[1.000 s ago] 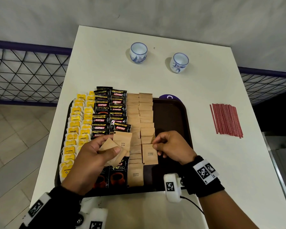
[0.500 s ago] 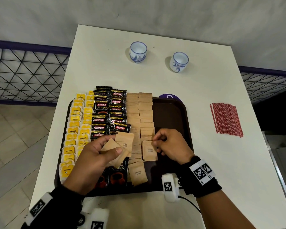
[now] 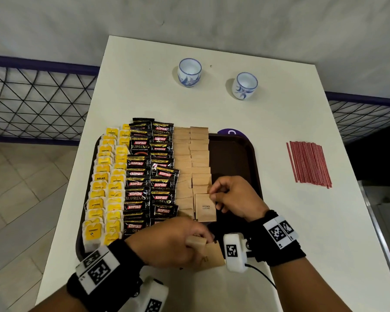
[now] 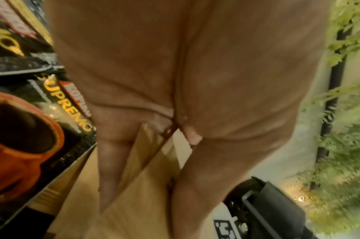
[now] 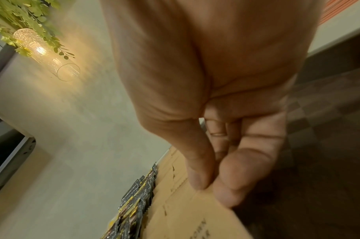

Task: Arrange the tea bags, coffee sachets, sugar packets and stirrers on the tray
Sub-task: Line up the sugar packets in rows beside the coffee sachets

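Note:
A dark brown tray (image 3: 232, 157) holds two columns of yellow tea bags (image 3: 109, 183), black coffee sachets (image 3: 149, 176) and brown sugar packets (image 3: 190, 154). My right hand (image 3: 212, 194) pinches the top right corner of one brown sugar packet (image 3: 205, 208) lying at the near end of the right sugar column; the right wrist view shows thumb and finger meeting on that brown sugar packet's edge (image 5: 195, 210). My left hand (image 3: 202, 240) is at the tray's near edge and grips a few spare sugar packets (image 3: 213, 255), fanned between the fingers (image 4: 111, 161). Red stirrers (image 3: 309, 164) lie on the table to the right.
Two blue-and-white cups (image 3: 189, 72) (image 3: 244, 85) stand at the back of the white table (image 3: 144, 86). The tray's right third shows bare dark surface. A purple disc (image 3: 231, 132) peeks from behind the tray. A wire fence borders both sides.
My left hand has drawn back from over the tray's middle to its near edge with the spare packets. The right hand has kept its pinch and slid the packet slightly up the column.

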Demonstrator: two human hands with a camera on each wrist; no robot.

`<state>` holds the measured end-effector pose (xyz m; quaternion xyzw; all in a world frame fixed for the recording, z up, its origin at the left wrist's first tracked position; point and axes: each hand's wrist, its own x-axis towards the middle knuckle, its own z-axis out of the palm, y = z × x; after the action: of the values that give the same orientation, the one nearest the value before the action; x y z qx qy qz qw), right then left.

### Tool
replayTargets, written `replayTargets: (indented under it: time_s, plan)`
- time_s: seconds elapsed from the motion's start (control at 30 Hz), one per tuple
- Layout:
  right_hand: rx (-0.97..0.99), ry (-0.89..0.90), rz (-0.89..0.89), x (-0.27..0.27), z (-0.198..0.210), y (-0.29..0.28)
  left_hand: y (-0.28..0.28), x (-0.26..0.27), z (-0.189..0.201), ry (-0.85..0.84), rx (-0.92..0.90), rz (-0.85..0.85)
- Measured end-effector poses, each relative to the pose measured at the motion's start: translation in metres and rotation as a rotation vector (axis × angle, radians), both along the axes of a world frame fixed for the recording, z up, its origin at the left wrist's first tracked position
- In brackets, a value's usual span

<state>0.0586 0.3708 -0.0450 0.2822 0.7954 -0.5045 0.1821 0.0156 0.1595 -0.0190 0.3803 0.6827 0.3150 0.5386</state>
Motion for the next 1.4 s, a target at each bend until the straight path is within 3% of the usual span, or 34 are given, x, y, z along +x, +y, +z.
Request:
replayTargets:
  time_s: [0.23,0.8,1.4]
  plan:
    - [-0.053,-0.006,0.013,-0.001,0.005,0.004,0.005,0.001,-0.005,0.114,-0.121,-0.164]
    - [-0.076,-0.034,-0.012,-0.004,0.008,0.01,-0.005,-0.003,-0.001,0.102,-0.086,-0.135]
    - [-0.05,-0.009,-0.081,-0.004,-0.004,-0.004,-0.011,-0.006,-0.005,0.047,-0.051,0.034]
